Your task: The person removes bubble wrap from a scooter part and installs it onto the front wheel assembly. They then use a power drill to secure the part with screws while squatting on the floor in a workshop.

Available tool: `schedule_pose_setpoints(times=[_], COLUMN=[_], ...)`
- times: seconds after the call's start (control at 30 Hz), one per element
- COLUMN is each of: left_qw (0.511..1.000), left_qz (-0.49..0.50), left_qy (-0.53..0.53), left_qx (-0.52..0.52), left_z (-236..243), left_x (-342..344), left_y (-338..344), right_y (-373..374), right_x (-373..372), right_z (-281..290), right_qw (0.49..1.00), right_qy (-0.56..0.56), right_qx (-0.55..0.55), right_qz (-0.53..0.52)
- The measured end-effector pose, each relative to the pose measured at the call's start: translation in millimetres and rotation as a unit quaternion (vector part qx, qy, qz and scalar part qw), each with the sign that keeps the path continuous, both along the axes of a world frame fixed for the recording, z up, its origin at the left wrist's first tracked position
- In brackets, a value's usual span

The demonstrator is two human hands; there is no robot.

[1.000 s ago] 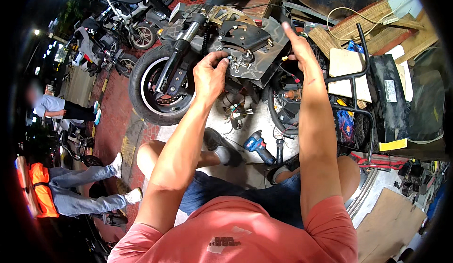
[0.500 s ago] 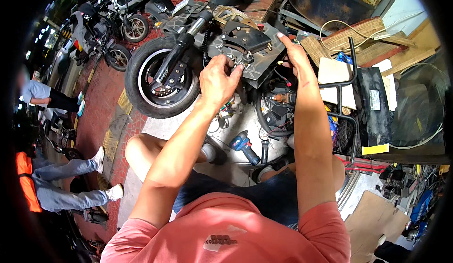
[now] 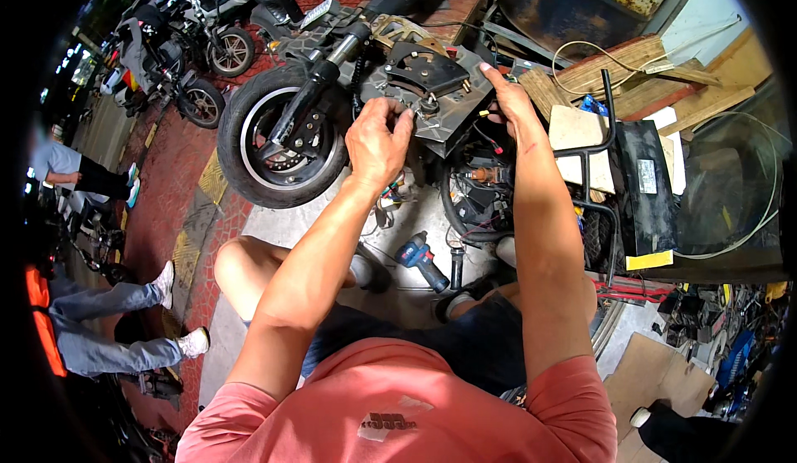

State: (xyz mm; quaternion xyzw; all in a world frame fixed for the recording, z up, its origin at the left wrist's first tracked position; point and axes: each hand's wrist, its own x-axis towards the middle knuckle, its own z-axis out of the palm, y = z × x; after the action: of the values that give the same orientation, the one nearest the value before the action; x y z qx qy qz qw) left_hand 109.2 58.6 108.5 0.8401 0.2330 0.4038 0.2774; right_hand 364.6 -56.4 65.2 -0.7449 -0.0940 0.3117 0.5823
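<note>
A dark, scuffed panel (image 3: 455, 121) lies over the front of a partly dismantled scooter, whose front wheel (image 3: 235, 151) stands to the left. On its top sit a black curved bracket (image 3: 427, 68) and a small metal knob-like fitting (image 3: 428, 105). My right hand (image 3: 510, 102) grips the panel's right edge, thumb on top and the other fingers partly hidden below. By the near left side of the panel, my left hand (image 3: 378, 141) has its fingers curled in; whatever they hold is hidden. Loose wires with a red connector (image 3: 497, 148) hang under my right hand.
A blue and black power driver (image 3: 422, 259) lies on the pale floor between my feet. Wood offcuts (image 3: 614, 64) and a black tube frame (image 3: 585, 156) crowd the right. Two people (image 3: 116, 322) are at the left, near parked scooters (image 3: 178, 73).
My left hand has drawn slightly left and down, uncovering more of the metal fitting on the panel. The right hand keeps its hold on the panel's edge. The view has shifted a little.
</note>
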Motion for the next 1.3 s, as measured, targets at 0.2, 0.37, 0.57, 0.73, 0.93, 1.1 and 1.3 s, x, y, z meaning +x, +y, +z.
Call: schedule_pose_setpoints(times=[0.2, 0.37, 0.57, 0.73, 0.93, 1.1, 1.3], left_qw=[0.929, 0.768, 0.753, 0.980, 0.980, 0.987, 0.991], left_qz=[-0.070, -0.172, -0.174, -0.156, -0.128, -0.145, -0.124], left_qy=[-0.151, -0.074, -0.060, -0.028, 0.024, 0.024, 0.044], left_qx=[-0.330, -0.612, -0.632, -0.122, 0.154, 0.058, 0.005], left_z=[11.6, -16.4, -50.1, -50.3, -56.8, -59.1, -56.8], left_x=[-5.8, -31.3, 30.7, 99.1, 113.4, 104.7, 98.2], left_y=[-16.4, -89.3, -133.7, -129.0, -101.1, -88.9, -87.9], right_y=[-4.5, -9.8, -9.9, -16.8, -11.5, -7.0, -10.6], right_x=[4.4, 13.5, 7.7, 6.9, 16.4, 21.0, 14.7], right_z=[3.4, 7.3, 6.5, 15.3, 6.6, 0.2, 8.2], right_qw=[0.999, 0.995, 0.990, 0.991, 0.988, 0.986, 0.989], right_qy=[0.005, -0.016, -0.004, -0.004, -0.030, -0.070, -0.050], right_qx=[0.025, 0.009, 0.076, 0.074, 0.090, 0.069, 0.025], right_qz=[0.043, 0.102, 0.116, 0.107, 0.118, 0.132, 0.134])
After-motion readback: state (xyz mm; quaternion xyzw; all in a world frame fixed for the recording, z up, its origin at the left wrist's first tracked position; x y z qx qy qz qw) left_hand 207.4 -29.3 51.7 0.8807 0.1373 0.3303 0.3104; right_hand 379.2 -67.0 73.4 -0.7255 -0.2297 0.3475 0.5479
